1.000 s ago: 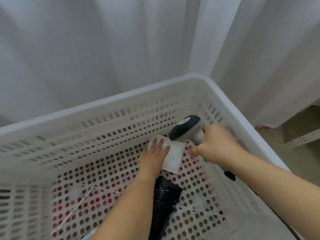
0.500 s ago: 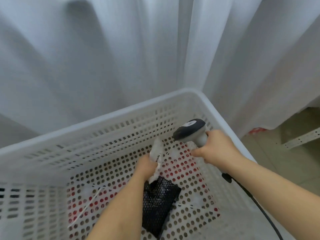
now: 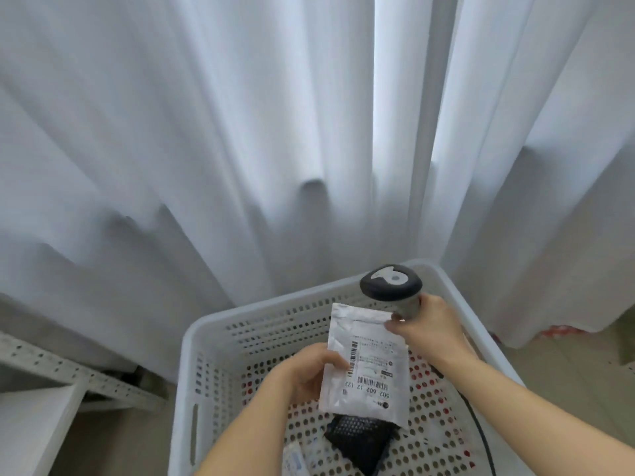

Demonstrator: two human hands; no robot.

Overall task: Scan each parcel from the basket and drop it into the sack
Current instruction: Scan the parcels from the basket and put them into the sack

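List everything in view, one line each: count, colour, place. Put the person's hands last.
white parcel: one, white with printed label, held above the basket
black parcel: one, black, on the basket floor
scanner: one, dark grey and light grey, over the basket's far side
basket: one, white perforated, bottom centre
curtain: white, behind the basket
metal shelf: grey, bottom left
left hand: grips the white parcel
right hand: grips the scanner

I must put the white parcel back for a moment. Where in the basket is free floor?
Bare perforated floor lies along the basket's left wall, left of the left hand, and at the right, between the black parcel and the scanner's cable. The near middle is crowded with the black parcel and a clear packet.
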